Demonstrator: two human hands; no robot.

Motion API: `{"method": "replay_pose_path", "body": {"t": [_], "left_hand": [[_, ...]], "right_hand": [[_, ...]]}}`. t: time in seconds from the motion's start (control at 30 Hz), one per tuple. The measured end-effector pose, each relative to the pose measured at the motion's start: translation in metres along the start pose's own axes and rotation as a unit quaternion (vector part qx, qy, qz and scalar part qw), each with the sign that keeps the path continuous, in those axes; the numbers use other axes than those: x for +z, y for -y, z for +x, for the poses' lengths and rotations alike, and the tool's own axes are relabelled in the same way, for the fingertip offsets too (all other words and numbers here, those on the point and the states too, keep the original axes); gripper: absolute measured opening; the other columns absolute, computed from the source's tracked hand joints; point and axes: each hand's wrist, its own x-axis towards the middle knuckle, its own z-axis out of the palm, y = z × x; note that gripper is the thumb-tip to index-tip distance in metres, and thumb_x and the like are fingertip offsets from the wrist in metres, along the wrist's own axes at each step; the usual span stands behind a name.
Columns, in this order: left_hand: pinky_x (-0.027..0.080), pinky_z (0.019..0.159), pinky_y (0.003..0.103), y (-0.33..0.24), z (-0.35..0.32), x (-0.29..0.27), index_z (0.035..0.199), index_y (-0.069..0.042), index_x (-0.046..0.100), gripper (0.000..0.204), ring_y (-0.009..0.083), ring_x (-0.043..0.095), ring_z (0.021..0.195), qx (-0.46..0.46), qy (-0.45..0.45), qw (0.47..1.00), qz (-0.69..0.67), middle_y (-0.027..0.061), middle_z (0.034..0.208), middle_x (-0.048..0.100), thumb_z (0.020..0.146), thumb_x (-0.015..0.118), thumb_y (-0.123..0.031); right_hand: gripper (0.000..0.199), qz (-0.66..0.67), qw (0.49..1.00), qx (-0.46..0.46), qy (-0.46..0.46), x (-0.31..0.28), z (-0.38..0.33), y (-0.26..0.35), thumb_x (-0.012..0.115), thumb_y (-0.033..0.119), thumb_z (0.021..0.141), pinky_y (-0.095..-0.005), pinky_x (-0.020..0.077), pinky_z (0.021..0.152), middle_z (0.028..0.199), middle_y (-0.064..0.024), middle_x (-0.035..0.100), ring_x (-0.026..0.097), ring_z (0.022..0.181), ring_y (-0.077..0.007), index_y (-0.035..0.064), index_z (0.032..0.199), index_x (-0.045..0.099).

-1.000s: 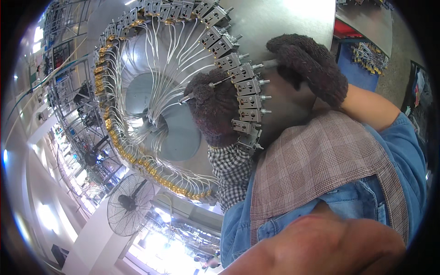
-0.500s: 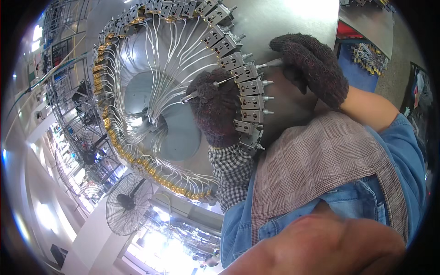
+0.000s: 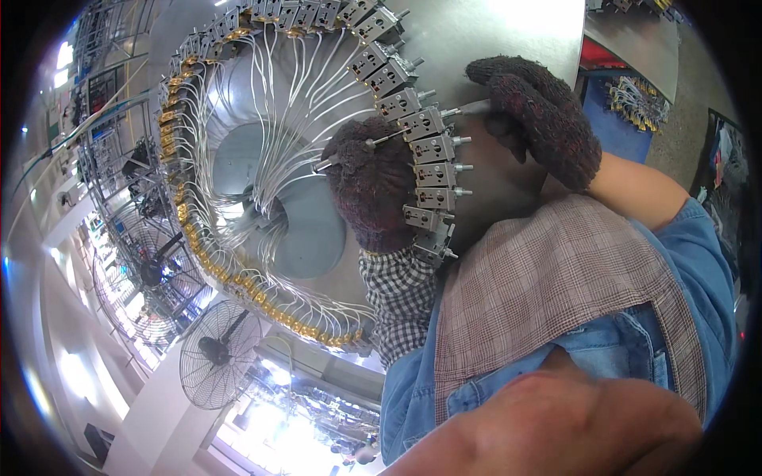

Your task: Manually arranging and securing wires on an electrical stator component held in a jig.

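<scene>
My left hand (image 3: 369, 186), in a dark knitted glove, is closed at the inner side of a ring of metal units. A thin metal rod (image 3: 386, 138) sticks out from its fingers towards one boxy unit (image 3: 422, 124), and another metal end (image 3: 325, 164) shows at the glove's left edge. My right hand (image 3: 544, 119), also gloved, is closed around a pale grey tapered tool (image 3: 476, 108). The tool's tip meets the stud on that unit's outer side. Most of what lies inside both gloves is hidden.
Thin white leads (image 3: 274, 103) run from the ring to the middle of a round metal table (image 3: 508, 40). Brass-coloured fittings (image 3: 238, 282) line the ring's left and lower sides. A fan (image 3: 220, 353) stands lower left. More wired parts (image 3: 637, 103) lie on a blue surface at right.
Both hands keep almost the same place and grip. The whole view has shifted slightly, and the right hand's tool stays at the same unit's stud.
</scene>
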Motion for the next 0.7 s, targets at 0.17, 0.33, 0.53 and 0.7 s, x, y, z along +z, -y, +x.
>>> {"method": "replay_pose_path", "body": {"t": [0.17, 0.33, 0.53, 0.7], "left_hand": [[0.051, 0.07, 0.032, 0.0, 0.0, 0.005, 0.093, 0.005, 0.049, 0.016, 0.022, 0.057, 0.08, 0.028, -0.069, 0.994, 0.078, 0.0146, 0.088, 0.055, 0.085, 0.05, -0.01], [0.051, 0.07, 0.03, -0.004, -0.001, 0.004, 0.093, 0.005, 0.049, 0.018, 0.0215, 0.057, 0.078, -0.004, -0.055, 0.996, 0.076, 0.0133, 0.087, 0.055, 0.087, 0.049, -0.012], [0.051, 0.065, 0.031, -0.007, -0.002, 0.01, 0.094, 0.005, 0.05, 0.023, 0.0224, 0.057, 0.075, -0.028, -0.064, 0.997, 0.043, 0.0143, 0.086, 0.056, 0.086, 0.05, -0.017], [0.051, 0.067, 0.031, -0.006, -0.001, 0.003, 0.095, 0.003, 0.049, 0.018, 0.0213, 0.056, 0.08, -0.022, -0.006, 1.0, -0.012, 0.0132, 0.09, 0.054, 0.086, 0.049, -0.013]], "right_hand": [[0.034, -0.049, 0.989, -0.132, -0.04, 0.006, 0.001, -0.008, 0.046, 0.026, 0.09, -0.0202, 0.0376, 0.049, 0.071, -0.0034, 0.053, 0.047, 0.06, -0.0072, 0.0041, 0.116, 0.049], [0.035, -0.066, 0.994, -0.072, 0.04, -0.008, 0.001, -0.001, 0.051, 0.026, 0.088, -0.0209, 0.0419, 0.05, 0.078, -0.0027, 0.054, 0.049, 0.058, -0.0081, 0.0074, 0.118, 0.049], [0.035, -0.082, 0.993, -0.086, 0.004, 0.0, -0.003, 0.0, 0.05, 0.029, 0.088, -0.0206, 0.0414, 0.051, 0.075, -0.0028, 0.054, 0.049, 0.057, -0.0082, 0.0104, 0.117, 0.05], [0.037, -0.058, 0.997, -0.041, -0.02, 0.003, 0.001, 0.003, 0.051, 0.032, 0.087, -0.0216, 0.0416, 0.05, 0.074, -0.0033, 0.054, 0.049, 0.057, -0.0085, 0.0105, 0.116, 0.051]]}}
